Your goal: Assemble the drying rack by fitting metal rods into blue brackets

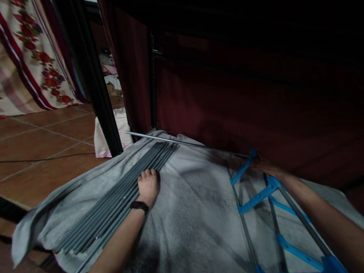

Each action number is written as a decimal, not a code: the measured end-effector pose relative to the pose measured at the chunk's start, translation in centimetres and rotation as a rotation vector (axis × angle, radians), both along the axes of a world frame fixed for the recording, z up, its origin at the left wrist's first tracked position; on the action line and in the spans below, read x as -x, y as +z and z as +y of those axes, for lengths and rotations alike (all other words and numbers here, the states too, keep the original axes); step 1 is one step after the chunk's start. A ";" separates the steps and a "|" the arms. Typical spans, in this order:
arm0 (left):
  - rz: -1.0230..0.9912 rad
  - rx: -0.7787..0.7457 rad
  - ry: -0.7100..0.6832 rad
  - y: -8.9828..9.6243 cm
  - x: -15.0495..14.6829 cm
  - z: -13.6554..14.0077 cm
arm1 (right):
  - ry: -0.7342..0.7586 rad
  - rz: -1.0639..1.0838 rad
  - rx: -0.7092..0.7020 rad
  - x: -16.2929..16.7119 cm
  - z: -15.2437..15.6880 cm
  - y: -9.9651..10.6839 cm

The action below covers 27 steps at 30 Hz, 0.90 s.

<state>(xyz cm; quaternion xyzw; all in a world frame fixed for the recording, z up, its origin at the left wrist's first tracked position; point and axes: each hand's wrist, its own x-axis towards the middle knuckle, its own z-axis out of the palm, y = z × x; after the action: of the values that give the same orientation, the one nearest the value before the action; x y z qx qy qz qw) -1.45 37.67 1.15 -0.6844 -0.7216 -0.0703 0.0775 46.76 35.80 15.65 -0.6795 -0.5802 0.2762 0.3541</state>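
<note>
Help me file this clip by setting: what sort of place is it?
Probably a bedroom, perhaps a lower bunk: a dark post, a grey blanket under the rods, and a flowered cloth hanging beyond.

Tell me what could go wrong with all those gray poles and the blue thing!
The gray rods lie loose side by side under the left hand, so some might roll apart if nudged. The long rod sticks out far from near the right hand, so its far end could bump something. And the frame with blue parts is on a soft, rumpled blanket, so it may wobble.
</note>
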 end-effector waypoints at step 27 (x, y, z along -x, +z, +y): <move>-0.069 0.157 -0.622 -2.1 -11.6 -6.9 | -0.109 0.122 0.100 -1.8 0.2 -0.4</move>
<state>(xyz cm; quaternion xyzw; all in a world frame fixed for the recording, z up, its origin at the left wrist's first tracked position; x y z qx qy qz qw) 10.10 30.78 -0.94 -0.8733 -0.4830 -0.0576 -0.0252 48.56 36.03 15.23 -0.7089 -0.5050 0.3259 0.3690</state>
